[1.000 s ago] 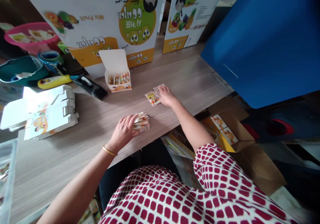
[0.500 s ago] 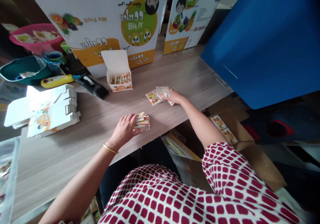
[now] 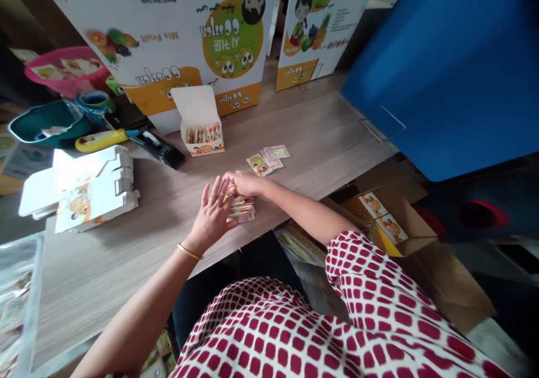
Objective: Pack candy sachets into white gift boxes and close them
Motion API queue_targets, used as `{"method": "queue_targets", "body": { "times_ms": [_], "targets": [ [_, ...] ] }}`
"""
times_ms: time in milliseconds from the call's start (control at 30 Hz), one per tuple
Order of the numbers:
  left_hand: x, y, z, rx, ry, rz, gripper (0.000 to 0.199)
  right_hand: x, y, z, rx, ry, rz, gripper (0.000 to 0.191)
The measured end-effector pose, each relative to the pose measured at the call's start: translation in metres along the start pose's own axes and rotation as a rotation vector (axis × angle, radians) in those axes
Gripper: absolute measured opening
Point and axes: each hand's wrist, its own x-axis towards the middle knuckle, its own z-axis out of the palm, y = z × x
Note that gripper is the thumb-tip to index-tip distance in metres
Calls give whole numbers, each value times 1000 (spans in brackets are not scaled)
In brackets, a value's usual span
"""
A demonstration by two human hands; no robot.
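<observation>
A small stack of printed candy sachets (image 3: 244, 208) lies near the table's front edge. My left hand (image 3: 213, 216) is at its left end, fingers raised and spread, thumb by the near side. Over the far left end of the stack, my right hand (image 3: 244, 183) has its fingers pinched together, meeting the left fingertips. A sachet shows only slightly between them, mostly hidden by the fingers. Beyond the right hand, a few loose sachets (image 3: 260, 165) overlap on the table. A small open white box (image 3: 206, 146) holds a row of sachets upright, its lid raised.
Flattened white cartons (image 3: 96, 198) lie at left, near a black stapler-like tool (image 3: 158, 149) and a yellow-handled tool (image 3: 101, 140). Teal (image 3: 50, 125) and pink (image 3: 69, 80) baskets stand behind. Large printed cartons (image 3: 168, 41) line the back; a blue panel (image 3: 455, 86) rises at right.
My right hand has moved left from the loose sachets to the stack. My left fingers have lifted and spread from the stack. The loose sachets are now uncovered.
</observation>
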Motion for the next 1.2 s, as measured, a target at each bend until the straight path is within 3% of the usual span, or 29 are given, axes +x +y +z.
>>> {"method": "queue_targets", "body": {
  "times_ms": [100, 233, 333, 400, 500, 567, 667, 767, 833, 867, 967, 1033, 1100, 1200],
  "targets": [
    [0, 1, 0, 4, -2, -5, 67, -6, 12, 2, 297, -142, 22, 29],
    [4, -4, -1, -8, -16, -2, 71, -29, 22, 1, 557, -105, -1, 26],
    [6, -9, 1, -43, -85, 7, 68, -42, 28, 0, 563, -41, -59, 28],
    [6, -11, 4, -66, -103, 11, 67, -44, 37, -2, 404, 163, 74, 32],
    [3, -12, 9, -71, -71, -19, 79, -36, 54, -7, 11, 457, 442, 32],
    [3, -12, 12, -71, -59, -43, 87, -27, 64, -10, -133, 459, 624, 44],
    [5, -9, 11, -80, -86, -59, 79, -14, 71, -13, -70, 340, 715, 47],
    [9, -6, 5, -38, -89, -38, 66, -9, 66, -8, 7, 386, 595, 31],
    [11, -4, 0, 5, -47, -19, 63, -12, 56, -2, 66, 461, 379, 23],
    [12, -3, -2, 17, -26, -12, 62, -15, 51, 1, 124, 433, 248, 22],
    [12, -4, -2, -2, -20, 6, 68, -33, 35, 4, 340, 129, -59, 27],
    [10, -8, 3, -68, -44, 17, 74, -48, 30, 2, 461, -13, -126, 29],
    [7, -13, 9, -156, -48, 4, 78, -64, 28, 3, 526, -47, -137, 41],
    [5, -20, 14, -233, -31, -35, 88, -82, 25, 20, 397, 30, -111, 81]
  ]
}}
